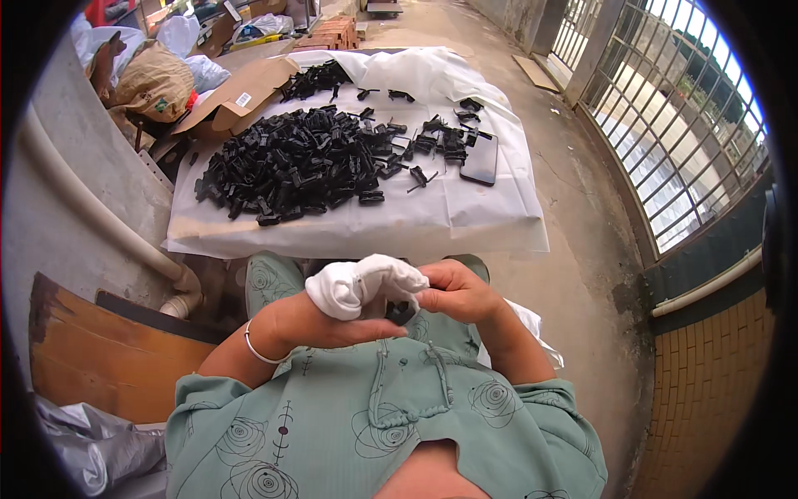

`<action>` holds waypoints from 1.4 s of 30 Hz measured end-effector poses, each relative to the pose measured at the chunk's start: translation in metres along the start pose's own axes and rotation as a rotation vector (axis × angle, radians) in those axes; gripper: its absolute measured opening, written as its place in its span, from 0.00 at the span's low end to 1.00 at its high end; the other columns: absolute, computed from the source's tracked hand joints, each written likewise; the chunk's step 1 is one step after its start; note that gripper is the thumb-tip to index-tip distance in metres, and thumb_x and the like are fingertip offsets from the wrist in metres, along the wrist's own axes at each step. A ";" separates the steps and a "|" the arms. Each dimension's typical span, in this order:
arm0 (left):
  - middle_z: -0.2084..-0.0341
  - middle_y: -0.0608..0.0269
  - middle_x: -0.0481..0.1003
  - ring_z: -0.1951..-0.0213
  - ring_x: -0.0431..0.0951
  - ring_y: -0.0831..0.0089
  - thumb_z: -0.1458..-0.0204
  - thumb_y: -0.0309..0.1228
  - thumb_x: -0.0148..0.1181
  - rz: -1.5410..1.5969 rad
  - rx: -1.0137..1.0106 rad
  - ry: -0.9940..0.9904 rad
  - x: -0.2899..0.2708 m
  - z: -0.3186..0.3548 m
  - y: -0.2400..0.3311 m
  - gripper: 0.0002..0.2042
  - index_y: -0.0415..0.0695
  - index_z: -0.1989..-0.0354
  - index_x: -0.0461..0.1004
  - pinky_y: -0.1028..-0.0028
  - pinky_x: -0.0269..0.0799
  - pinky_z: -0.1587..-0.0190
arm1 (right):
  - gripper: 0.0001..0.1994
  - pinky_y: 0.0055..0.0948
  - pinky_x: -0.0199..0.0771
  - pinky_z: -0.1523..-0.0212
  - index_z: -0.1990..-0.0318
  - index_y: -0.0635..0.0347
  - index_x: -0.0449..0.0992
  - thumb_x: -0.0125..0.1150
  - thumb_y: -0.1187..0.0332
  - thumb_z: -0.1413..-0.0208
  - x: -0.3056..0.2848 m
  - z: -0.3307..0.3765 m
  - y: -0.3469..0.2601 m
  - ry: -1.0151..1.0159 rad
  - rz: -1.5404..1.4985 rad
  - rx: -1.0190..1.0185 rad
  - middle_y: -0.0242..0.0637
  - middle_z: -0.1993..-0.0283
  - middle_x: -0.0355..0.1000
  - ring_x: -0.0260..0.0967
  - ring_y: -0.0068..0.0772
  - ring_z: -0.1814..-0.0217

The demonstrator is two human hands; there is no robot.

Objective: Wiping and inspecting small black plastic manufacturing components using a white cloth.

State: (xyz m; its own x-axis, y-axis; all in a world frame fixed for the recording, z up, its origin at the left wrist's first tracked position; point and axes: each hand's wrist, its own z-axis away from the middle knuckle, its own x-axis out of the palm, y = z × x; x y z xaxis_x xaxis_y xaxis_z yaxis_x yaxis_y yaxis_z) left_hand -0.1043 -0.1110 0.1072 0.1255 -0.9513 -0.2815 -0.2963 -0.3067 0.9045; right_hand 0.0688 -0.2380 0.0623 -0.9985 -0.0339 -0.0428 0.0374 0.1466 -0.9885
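Clamping 1 black part (pixel 401 311) in my gloved left fingers (pixel 386 273), likely for steadiness, I hold my right fingers (pixel 445 277) together beside it.

The parts heap (pixel 291 162) lies left of the phone (pixel 480 164) on the sheet (pixel 432 223).

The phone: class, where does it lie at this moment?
In the head view, the phone lies on the right side of the white-covered table, beside the small cluster of black parts.
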 end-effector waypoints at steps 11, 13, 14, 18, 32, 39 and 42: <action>0.67 0.66 0.73 0.66 0.70 0.84 0.47 0.26 0.56 0.225 -0.063 0.579 0.006 -0.028 -0.073 0.10 0.37 0.57 0.69 0.83 0.68 0.66 | 0.12 0.30 0.56 0.84 0.67 0.59 0.70 0.67 0.70 0.59 0.019 -0.048 0.010 0.507 1.026 -0.758 0.33 0.83 0.60 0.58 0.33 0.85; 0.69 0.67 0.73 0.67 0.71 0.84 0.46 0.26 0.55 0.325 -0.082 0.613 0.005 -0.031 -0.079 0.09 0.37 0.58 0.68 0.83 0.68 0.66 | 0.10 0.30 0.56 0.84 0.70 0.58 0.70 0.66 0.70 0.58 0.016 -0.052 0.009 0.541 1.050 -0.730 0.32 0.83 0.61 0.58 0.33 0.85; 0.70 0.67 0.72 0.68 0.70 0.84 0.46 0.27 0.55 0.458 -0.155 0.588 0.001 -0.031 -0.081 0.09 0.38 0.59 0.68 0.83 0.68 0.66 | 0.09 0.30 0.56 0.84 0.70 0.59 0.70 0.65 0.71 0.57 0.015 -0.052 0.007 0.453 1.025 -0.733 0.32 0.83 0.61 0.59 0.33 0.84; 0.73 0.70 0.71 0.74 0.68 0.86 0.44 0.30 0.53 0.570 -0.230 0.597 -0.003 -0.042 -0.088 0.08 0.40 0.60 0.68 0.84 0.67 0.72 | 0.08 0.29 0.58 0.84 0.70 0.60 0.70 0.64 0.72 0.56 0.006 -0.060 0.019 0.408 0.996 -0.697 0.32 0.82 0.63 0.60 0.32 0.84; 0.67 0.64 0.70 0.70 0.68 0.84 0.49 0.22 0.53 0.249 -0.221 0.469 -0.025 -0.056 -0.107 0.12 0.37 0.56 0.67 0.82 0.68 0.70 | 0.10 0.18 0.59 0.73 0.69 0.64 0.68 0.51 0.66 0.41 -0.043 -0.069 0.028 0.434 0.293 -0.024 0.26 0.77 0.62 0.54 0.15 0.74; 0.68 0.59 0.73 0.69 0.71 0.79 0.52 0.22 0.55 0.109 -0.355 0.473 -0.030 -0.057 -0.100 0.13 0.34 0.57 0.69 0.78 0.70 0.64 | 0.12 0.20 0.60 0.73 0.74 0.64 0.69 0.49 0.67 0.40 -0.046 -0.072 0.032 0.298 0.267 0.085 0.27 0.78 0.62 0.55 0.16 0.75; 0.66 0.54 0.74 0.68 0.74 0.69 0.53 0.22 0.56 -0.212 -0.110 0.480 -0.025 -0.057 -0.104 0.14 0.33 0.57 0.69 0.75 0.70 0.62 | 0.13 0.20 0.60 0.73 0.75 0.64 0.68 0.49 0.67 0.41 -0.042 -0.074 0.042 0.335 0.245 0.042 0.27 0.79 0.62 0.55 0.16 0.75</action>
State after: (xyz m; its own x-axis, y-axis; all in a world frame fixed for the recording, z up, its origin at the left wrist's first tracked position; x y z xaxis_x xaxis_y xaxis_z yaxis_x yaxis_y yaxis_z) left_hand -0.0224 -0.0531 0.0383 0.5983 -0.7401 -0.3070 -0.1194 -0.4612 0.8792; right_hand 0.1097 -0.1575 0.0335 -0.9173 0.3212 -0.2353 0.2705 0.0692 -0.9602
